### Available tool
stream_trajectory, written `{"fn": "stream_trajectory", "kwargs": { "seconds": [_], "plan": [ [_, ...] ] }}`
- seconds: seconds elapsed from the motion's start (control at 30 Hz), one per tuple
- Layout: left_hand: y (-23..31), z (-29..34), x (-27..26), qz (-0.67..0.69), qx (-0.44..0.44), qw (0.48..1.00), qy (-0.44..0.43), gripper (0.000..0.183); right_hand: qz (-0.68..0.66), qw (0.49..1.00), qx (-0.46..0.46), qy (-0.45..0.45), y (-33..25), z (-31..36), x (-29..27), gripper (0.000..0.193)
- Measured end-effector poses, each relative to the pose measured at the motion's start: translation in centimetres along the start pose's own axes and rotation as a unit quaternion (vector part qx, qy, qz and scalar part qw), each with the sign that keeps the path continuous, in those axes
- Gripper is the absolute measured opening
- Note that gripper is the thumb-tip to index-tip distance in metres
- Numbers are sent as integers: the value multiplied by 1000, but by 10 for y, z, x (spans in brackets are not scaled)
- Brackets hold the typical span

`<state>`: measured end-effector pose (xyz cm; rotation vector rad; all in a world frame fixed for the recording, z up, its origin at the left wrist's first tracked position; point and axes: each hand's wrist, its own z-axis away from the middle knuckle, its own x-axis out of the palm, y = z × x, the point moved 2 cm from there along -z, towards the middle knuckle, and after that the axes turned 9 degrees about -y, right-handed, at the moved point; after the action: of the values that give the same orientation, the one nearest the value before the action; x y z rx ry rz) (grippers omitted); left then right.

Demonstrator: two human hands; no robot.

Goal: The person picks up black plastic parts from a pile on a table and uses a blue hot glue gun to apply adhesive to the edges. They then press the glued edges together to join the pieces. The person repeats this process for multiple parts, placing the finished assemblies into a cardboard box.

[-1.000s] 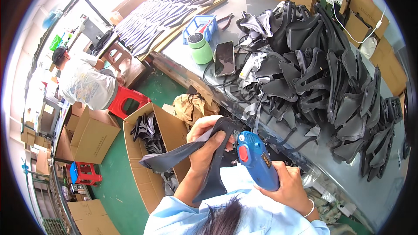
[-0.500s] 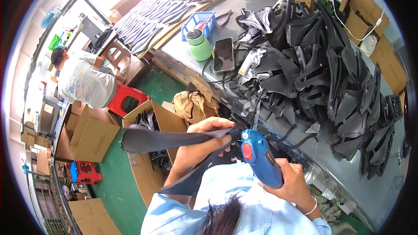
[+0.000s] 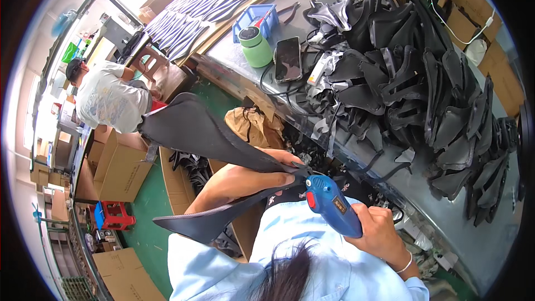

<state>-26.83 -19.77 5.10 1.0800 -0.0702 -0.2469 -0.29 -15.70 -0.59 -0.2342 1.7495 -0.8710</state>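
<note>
Beside the metal table (image 3: 473,251), someone in a light blue shirt (image 3: 317,234) has both hands full. Left hand (image 3: 242,181) has a black piece (image 3: 206,131) pinched between thumb and fingers, grip pretty narrow. It's a V kind of shape: one wide flap sticks out to the left above the hand, the other hangs below, with the forearm running between them. The joined end sits right by the fingertips, in front of the shirt. Right hand (image 3: 382,231), with a white bracelet (image 3: 407,262) on the wrist, is wrapped around the back of a blue tool (image 3: 337,209) with a red button. Tool's head is right up at that joined end, but I can't tell if they actually touch.

On the table there's a big heap of similar black parts (image 3: 404,92). Further along sit a phone (image 3: 288,58), a green bottle (image 3: 256,50), a blue basket (image 3: 268,25) and some pliers (image 3: 291,11). Dark curved strips (image 3: 206,8) lie in rows at the far end. A cardboard box (image 3: 177,187) with more black stuff is under the left arm, and a co-worker (image 3: 114,97) in a white tee sits off to the left.
</note>
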Motion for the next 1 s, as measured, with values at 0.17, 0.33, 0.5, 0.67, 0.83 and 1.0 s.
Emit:
{"fn": "stream_trajectory", "kwargs": {
  "seconds": [0.17, 0.33, 0.5, 0.67, 0.83, 1.0],
  "plan": [
    [-23, -15, -3, -72, 101, 991, -48, 31, 3, 1000, -12, -13, -2, 0, 3, 44],
    [-26, -22, 5, -60, 141, 988, -26, 34, -11, 1000, -14, -2, -6, -2, 4, 45],
    [-23, -33, 9, -290, 209, 934, -14, 39, -23, 999, -16, 15, -8, -4, 8, 44],
    [-34, -37, 15, -296, 173, 939, -5, 41, -49, 998, -15, 24, -12, -8, 16, 43],
    [-4, -5, 3, -57, 242, 966, 71, 48, -46, 998, 12, 40, -7, -8, 17, 45],
    [-1, 5, 14, 175, 482, 807, 293, 39, -37, 998, 10, 52, -9, -13, 11, 47]
  ]
}}
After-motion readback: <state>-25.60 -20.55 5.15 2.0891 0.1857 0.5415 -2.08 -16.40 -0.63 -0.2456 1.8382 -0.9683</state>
